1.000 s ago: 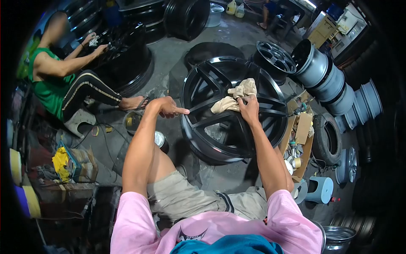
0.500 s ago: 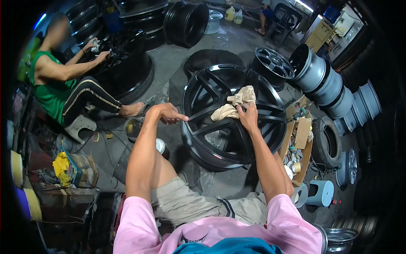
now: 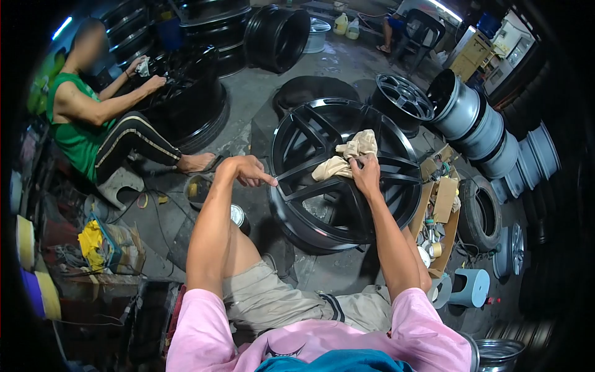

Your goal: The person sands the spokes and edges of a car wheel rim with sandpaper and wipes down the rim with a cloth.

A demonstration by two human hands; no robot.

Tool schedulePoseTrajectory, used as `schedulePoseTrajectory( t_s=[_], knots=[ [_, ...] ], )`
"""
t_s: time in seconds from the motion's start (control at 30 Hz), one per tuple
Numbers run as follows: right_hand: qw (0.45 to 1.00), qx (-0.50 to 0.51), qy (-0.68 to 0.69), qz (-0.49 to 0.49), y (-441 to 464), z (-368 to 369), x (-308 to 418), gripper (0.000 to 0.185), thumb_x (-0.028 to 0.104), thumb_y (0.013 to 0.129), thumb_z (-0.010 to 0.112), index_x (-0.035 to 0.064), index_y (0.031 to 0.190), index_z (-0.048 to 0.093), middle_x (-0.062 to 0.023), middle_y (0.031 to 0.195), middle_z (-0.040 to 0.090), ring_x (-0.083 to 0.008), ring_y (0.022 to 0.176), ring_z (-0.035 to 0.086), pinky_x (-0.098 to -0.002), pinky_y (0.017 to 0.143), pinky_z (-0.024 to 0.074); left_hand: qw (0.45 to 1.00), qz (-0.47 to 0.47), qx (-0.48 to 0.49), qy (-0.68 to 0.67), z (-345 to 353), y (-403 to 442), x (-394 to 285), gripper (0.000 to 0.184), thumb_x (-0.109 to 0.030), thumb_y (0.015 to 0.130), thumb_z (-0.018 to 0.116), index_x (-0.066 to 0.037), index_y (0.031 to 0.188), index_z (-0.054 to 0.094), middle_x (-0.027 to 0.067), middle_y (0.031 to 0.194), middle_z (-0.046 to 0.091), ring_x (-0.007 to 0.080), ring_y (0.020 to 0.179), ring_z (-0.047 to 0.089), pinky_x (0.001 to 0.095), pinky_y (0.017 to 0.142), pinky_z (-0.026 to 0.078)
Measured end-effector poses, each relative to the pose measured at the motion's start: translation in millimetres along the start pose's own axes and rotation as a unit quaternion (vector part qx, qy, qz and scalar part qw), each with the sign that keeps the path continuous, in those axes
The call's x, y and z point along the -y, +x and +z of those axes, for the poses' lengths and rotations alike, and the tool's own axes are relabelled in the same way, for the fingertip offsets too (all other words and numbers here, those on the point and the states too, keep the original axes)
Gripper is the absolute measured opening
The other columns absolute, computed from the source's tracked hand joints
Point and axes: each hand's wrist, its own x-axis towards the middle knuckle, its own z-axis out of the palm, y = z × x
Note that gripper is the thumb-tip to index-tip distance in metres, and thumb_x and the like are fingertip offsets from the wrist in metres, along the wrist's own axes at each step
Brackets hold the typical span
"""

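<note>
Far left, a co-worker point(image 3: 80, 118) sits at another dark wheel point(image 3: 192, 127). Left hand point(image 3: 251, 172): index finger extended at the left edge of the black wheel point(image 3: 319, 186), other fingers curled, nothing visible in it. Black wheel lies face up, mid-view. Beige cloth point(image 3: 358, 146) bunched near its centre, gripped in the right hand point(image 3: 367, 172). Wiping seems partway; areas done versus left hard to tell, too dark.

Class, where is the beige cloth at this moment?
In the head view, the beige cloth is slightly right of centre, in the person's right hand, over the middle of the black wheel rim.
</note>
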Motion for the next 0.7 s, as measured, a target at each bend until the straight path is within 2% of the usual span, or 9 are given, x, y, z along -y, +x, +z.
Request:
schedulePoseTrajectory(
  t_s=[0.3,0.37,0.4,0.47,0.6,0.7],
  knots=[
    [1.0,-0.004,-0.015,-0.009,-0.3,1.9,-2.4,0.032,0.027,0.091,0.074,-0.0032,0.101,0.078,-0.0213,0.098,0.067,-0.038,0.097,0.066,-0.0451,0.089,0.0519,1.0,0.007,-0.009,-0.026,-2.9,-2.7,1.8,0.065,-0.066,0.072,0.088,-0.008,0.097,0.074,0.0032,0.096,0.072,0.0163,0.094,0.069,0.0339,0.082,0.056],
    [1.0,-0.003,-0.013,-0.007,-0.9,1.6,-1.9,0.032,0.027,0.091,0.074,-0.0033,0.101,0.078,-0.0213,0.098,0.067,-0.0379,0.097,0.066,-0.045,0.089,0.0519,0.997,0.018,-0.05,-0.06,-0.3,-12.0,-2.8,0.048,-0.054,0.077,0.091,-0.01,0.082,0.072,-0.002,0.071,0.061,0.013,0.072,0.062,0.0295,0.069,0.049],
    [1.0,-0.002,-0.011,-0.005,-0.9,1.6,-2.1,0.032,0.027,0.091,0.074,-0.0033,0.101,0.078,-0.0213,0.098,0.067,-0.0378,0.097,0.066,-0.045,0.089,0.0519,0.997,0.017,-0.05,-0.061,-1.8,-9.8,0.3,0.048,-0.054,0.077,0.091,-0.01,0.082,0.072,-0.002,0.071,0.061,0.013,0.072,0.062,0.0295,0.069,0.049],
    [1.0,-0.001,-0.01,-0.006,-0.4,1.5,-2.8,0.032,0.027,0.091,0.074,-0.0033,0.101,0.078,-0.0213,0.098,0.067,-0.0378,0.098,0.066,-0.045,0.089,0.0518,0.997,0.026,-0.058,-0.037,-6.3,-4.9,5.4,0.063,-0.064,0.074,0.088,-0.006,0.098,0.074,0.0036,0.093,0.073,0.0169,0.091,0.071,0.0338,0.082,0.056],
    [1.0,0.003,-0.008,-0.001,0.3,0.5,-1.4,0.032,0.027,0.092,0.074,-0.0033,0.101,0.078,-0.0214,0.099,0.067,-0.0379,0.098,0.066,-0.0452,0.09,0.0516,0.995,0.038,-0.084,-0.035,-8.8,-0.3,9.9,0.061,-0.062,0.078,0.087,-0.006,0.098,0.074,0.0033,0.093,0.074,0.0168,0.09,0.071,0.0337,0.08,0.057],
    [1.0,0.003,-0.012,-0.003,0.3,-0.7,0.5,0.032,0.027,0.092,0.074,-0.0032,0.101,0.079,-0.0212,0.1,0.068,-0.0379,0.098,0.066,-0.0451,0.09,0.0514,0.992,0.049,-0.108,-0.035,-11.9,6.7,15.7,0.055,-0.058,0.084,0.083,-0.005,0.096,0.074,0.0036,0.09,0.074,0.0154,0.084,0.071,0.0319,0.073,0.057]
  ],
)
